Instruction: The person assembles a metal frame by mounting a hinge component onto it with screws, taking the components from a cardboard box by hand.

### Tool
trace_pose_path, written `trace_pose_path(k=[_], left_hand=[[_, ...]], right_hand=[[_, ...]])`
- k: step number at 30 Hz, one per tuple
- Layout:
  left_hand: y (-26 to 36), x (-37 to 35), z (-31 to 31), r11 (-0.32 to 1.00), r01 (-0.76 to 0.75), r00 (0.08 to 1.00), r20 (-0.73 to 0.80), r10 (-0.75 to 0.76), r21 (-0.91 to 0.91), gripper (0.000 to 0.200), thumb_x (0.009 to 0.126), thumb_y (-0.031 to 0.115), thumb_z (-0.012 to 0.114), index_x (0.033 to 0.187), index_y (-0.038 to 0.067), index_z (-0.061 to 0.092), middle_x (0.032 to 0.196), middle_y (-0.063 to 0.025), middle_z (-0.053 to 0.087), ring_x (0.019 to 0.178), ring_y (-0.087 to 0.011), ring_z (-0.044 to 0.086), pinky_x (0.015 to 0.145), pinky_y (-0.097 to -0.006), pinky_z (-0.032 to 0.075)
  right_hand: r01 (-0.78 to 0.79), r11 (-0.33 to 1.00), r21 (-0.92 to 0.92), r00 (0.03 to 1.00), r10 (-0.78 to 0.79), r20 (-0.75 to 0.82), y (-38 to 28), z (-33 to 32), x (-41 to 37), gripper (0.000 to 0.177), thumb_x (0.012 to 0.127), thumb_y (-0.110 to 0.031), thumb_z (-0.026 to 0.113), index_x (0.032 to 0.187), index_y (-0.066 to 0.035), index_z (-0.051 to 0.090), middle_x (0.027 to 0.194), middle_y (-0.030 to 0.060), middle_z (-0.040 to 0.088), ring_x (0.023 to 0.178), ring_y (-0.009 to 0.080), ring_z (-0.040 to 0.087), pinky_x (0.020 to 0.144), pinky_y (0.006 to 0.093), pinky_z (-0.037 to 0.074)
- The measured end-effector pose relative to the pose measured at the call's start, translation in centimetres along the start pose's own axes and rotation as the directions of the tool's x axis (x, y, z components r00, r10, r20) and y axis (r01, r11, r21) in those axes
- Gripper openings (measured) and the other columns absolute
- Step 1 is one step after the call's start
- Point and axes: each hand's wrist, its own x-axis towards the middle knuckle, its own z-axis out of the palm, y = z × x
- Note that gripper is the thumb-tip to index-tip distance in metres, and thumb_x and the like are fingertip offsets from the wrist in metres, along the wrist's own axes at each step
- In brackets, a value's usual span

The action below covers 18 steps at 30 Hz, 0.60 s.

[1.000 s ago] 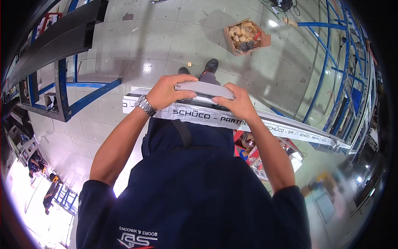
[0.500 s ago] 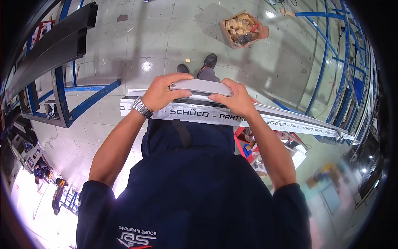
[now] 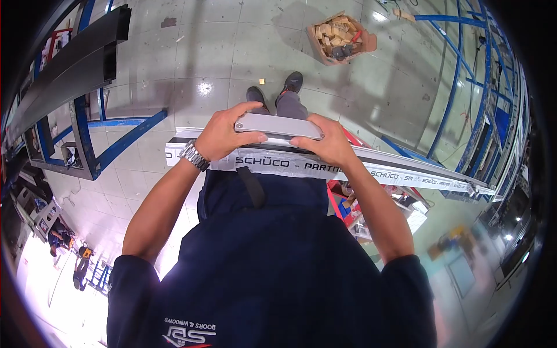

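Observation:
A flat grey metal bar (image 3: 279, 124) with rounded ends and a small hole or screw at each end sits over a long aluminium profile (image 3: 174, 133). My left hand (image 3: 225, 134) grips the bar's left end, fingers on the far side and thumb along the near side. At the right end, my right hand (image 3: 326, 139) has its fingers round the bar and its thumb pointing inward. White printed protective film (image 3: 284, 164) covers the near face of the profile, which crosses in front of my waist and runs off to the right.
A cardboard box (image 3: 316, 43) of wood offcuts stands on the floor ahead. Dark profiles (image 3: 87, 66) rest on a blue frame (image 3: 130, 139) at the left. Blue racks (image 3: 458, 58) line the right. Beneath the profile is a red-framed cart (image 3: 339, 203). People (image 3: 81, 269) are at the lower left.
The bar and both hands have shifted slightly left and toward me in view. My grip on it stays much the same.

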Motion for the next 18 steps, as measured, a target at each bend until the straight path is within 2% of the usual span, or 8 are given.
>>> trace_pose_path(k=[4, 7, 10, 12, 15, 16, 18], left_hand=[[0.3, 1.5, -1.6, 0.976, 0.204, 0.947, 0.239, -0.215, 0.069, 0.051, 0.089, 0.040, 0.080, 0.122, 0.004, 0.068, 0.102, -0.0067, 0.073, 0.094, -0.0131, 0.064, 0.083, -0.0316, 0.051], [-1.2, 1.7, -1.6, 0.980, 0.157, 0.951, 0.285, -0.117, -0.121, 0.047, 0.090, 0.043, 0.080, 0.117, 0.006, 0.068, 0.096, -0.0029, 0.070, 0.090, -0.0111, 0.060, 0.081, -0.0300, 0.049], [-1.3, 1.4, -1.6, 0.980, 0.157, 0.959, 0.256, -0.122, -0.119, 0.058, 0.085, 0.052, 0.082, 0.117, 0.005, 0.070, 0.102, -0.0080, 0.071, 0.092, -0.0154, 0.065, 0.078, -0.0318, 0.051], [-1.7, 1.4, -1.5, 0.975, 0.156, 0.963, 0.244, -0.115, -0.157, 0.057, 0.085, 0.051, 0.082, 0.116, 0.005, 0.070, 0.103, -0.0087, 0.071, 0.095, -0.0161, 0.065, 0.082, -0.0323, 0.052], [-1.6, 1.2, -1.2, 0.978, 0.132, 0.975, 0.201, -0.099, -0.161, 0.059, 0.085, 0.049, 0.083, 0.120, 0.003, 0.070, 0.110, -0.0102, 0.072, 0.100, -0.0177, 0.067, 0.088, -0.0332, 0.053], [-1.5, 1.1, -1.3, 0.981, 0.124, 0.979, 0.179, -0.096, -0.150, 0.060, 0.086, 0.049, 0.083, 0.121, 0.002, 0.069, 0.113, -0.0108, 0.072, 0.102, -0.0183, 0.067, 0.090, -0.0335, 0.053], [-2.2, 1.1, -1.2, 0.953, 0.170, 0.956, 0.277, -0.098, -0.251, 0.060, 0.086, 0.046, 0.083, 0.124, 0.003, 0.068, 0.113, -0.0084, 0.072, 0.102, -0.0152, 0.064, 0.090, -0.0330, 0.051]], right_hand=[[-0.082, 0.996, 0.026, 0.993, 0.080, 0.086, -0.1, -0.6, 0.5, 0.059, 0.076, -0.049, 0.087, 0.103, 0.001, 0.068, 0.089, 0.0167, 0.070, 0.082, 0.0249, 0.066, 0.077, 0.0376, 0.051], [-0.065, 0.998, 0.022, 0.994, 0.063, 0.085, 0.1, -0.6, 0.5, 0.059, 0.076, -0.049, 0.086, 0.103, 0.001, 0.068, 0.090, 0.0158, 0.069, 0.084, 0.0241, 0.065, 0.077, 0.0374, 0.051], [-0.059, 0.997, 0.040, 0.994, 0.055, 0.094, 0.3, -0.6, 0.6, 0.060, 0.077, -0.049, 0.086, 0.104, 0.001, 0.068, 0.093, 0.0160, 0.069, 0.086, 0.0237, 0.065, 0.079, 0.0375, 0.051], [-0.073, 0.995, 0.062, 0.990, 0.065, 0.127, 0.2, -0.9, 0.6, 0.060, 0.077, -0.050, 0.085, 0.105, 0.001, 0.068, 0.094, 0.0160, 0.069, 0.087, 0.0232, 0.065, 0.080, 0.0373, 0.051], [-0.136, 0.986, 0.095, 0.979, 0.120, 0.162, -0.2, -1.2, 0.7, 0.051, 0.082, -0.043, 0.083, 0.108, 0.000, 0.069, 0.093, 0.0073, 0.069, 0.090, 0.0153, 0.061, 0.083, 0.0310, 0.049], [-0.127, 0.988, 0.082, 0.983, 0.114, 0.144, -0.3, -1.1, 0.7, 0.051, 0.083, -0.043, 0.083, 0.107, 0.000, 0.069, 0.093, 0.0075, 0.068, 0.090, 0.0152, 0.061, 0.084, 0.0310, 0.048], [-0.103, 0.993, 0.052, 0.989, 0.097, 0.116, -0.3, -0.9, 0.7, 0.049, 0.084, -0.042, 0.082, 0.106, 0.000, 0.069, 0.093, 0.0080, 0.068, 0.091, 0.0150, 0.061, 0.084, 0.0310, 0.048]])
